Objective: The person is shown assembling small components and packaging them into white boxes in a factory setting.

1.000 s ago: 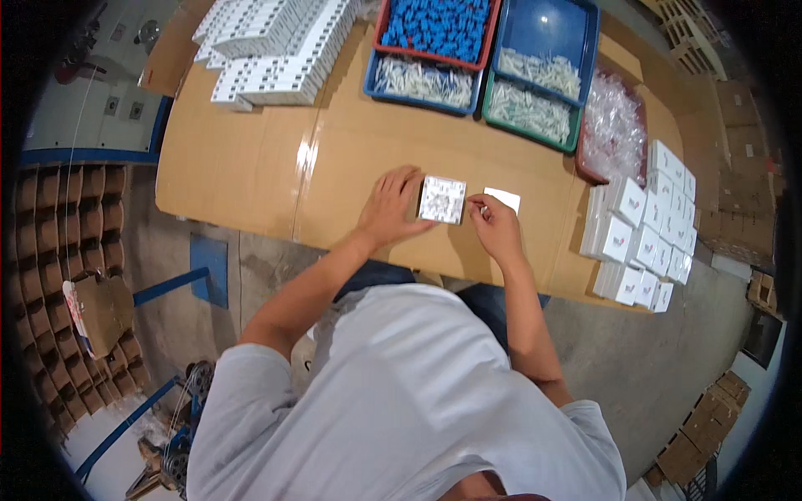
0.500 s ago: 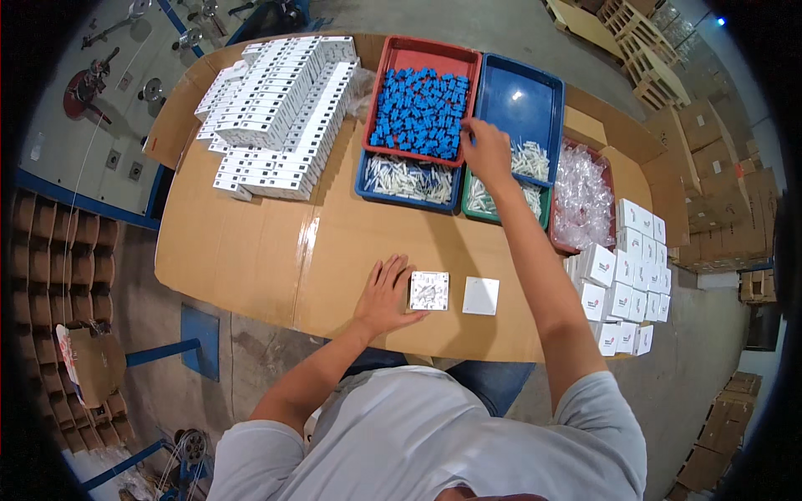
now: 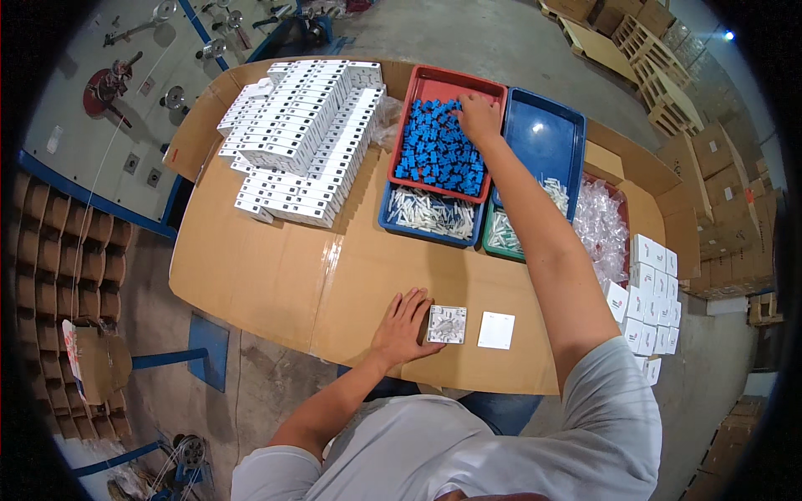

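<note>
My left hand [image 3: 403, 327] lies flat on the cardboard-covered table [image 3: 301, 275], fingers spread, touching the left edge of a small square white-and-grey part [image 3: 447, 324]. A plain white square piece [image 3: 496, 330] lies just to its right. My right arm stretches far forward. My right hand [image 3: 478, 115] reaches into the red tray [image 3: 434, 82], with its fingers down among the several small blue parts [image 3: 439, 154]. I cannot tell whether the fingers hold one.
Rows of long white boxes [image 3: 301, 138] fill the far left. A blue tray of white parts [image 3: 430, 213] sits under the red one, another blue tray [image 3: 543, 142] to its right. Clear plastic bags [image 3: 601, 225] and small white boxes [image 3: 652, 292] are on the right.
My right hand went from the white pieces at the near edge out to the trays, then left from the blue tray into the red tray. My left hand stayed by the square part.
</note>
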The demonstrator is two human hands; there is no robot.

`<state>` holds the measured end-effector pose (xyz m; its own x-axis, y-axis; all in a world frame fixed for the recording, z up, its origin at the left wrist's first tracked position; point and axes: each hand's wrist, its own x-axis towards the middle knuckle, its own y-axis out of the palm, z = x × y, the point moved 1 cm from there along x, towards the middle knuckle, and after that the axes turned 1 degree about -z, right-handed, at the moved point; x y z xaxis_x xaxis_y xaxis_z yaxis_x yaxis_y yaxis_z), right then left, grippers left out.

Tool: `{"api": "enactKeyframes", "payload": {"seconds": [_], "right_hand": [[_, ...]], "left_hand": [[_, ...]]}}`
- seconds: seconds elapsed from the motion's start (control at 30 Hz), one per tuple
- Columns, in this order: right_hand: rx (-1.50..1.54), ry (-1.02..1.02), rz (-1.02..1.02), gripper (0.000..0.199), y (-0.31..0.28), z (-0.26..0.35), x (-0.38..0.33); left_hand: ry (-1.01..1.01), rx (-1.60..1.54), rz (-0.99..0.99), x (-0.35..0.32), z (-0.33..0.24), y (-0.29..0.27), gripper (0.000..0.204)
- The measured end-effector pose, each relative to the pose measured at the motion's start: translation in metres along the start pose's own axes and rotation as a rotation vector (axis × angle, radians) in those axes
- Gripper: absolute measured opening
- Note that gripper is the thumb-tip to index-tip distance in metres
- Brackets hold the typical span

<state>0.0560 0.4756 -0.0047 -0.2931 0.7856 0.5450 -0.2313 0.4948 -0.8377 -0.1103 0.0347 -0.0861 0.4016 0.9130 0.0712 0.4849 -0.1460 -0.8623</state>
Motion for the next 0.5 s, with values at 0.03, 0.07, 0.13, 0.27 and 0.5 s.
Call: {"api": "enactKeyframes", "payload": {"seconds": [0.03,0.07,0.13,0.27,0.5], "right_hand": [[0.002,-0.001,-0.008,0.029,0.003,-0.001,0.002],[0.024,0.019,0.042,0.027,0.006,-0.001,0.004],[0.051,0.037,0.082,0.026,0.010,-0.002,0.004],[0.111,0.022,0.078,0.019,0.012,-0.008,0.004],[1.483,0.561,0.043,0.041,-0.035,0.015,-0.035]], "left_hand": [[0.001,0.007,-0.004,0.000,0.000,0.000,0.095],[-0.001,0.011,0.006,-0.001,0.000,0.000,0.095],[-0.004,0.024,0.011,-0.003,0.000,-0.001,0.096],[0.012,0.010,-0.027,-0.004,-0.002,0.002,0.096],[-0.001,0.019,-0.010,-0.005,0.000,0.001,0.092]]}}
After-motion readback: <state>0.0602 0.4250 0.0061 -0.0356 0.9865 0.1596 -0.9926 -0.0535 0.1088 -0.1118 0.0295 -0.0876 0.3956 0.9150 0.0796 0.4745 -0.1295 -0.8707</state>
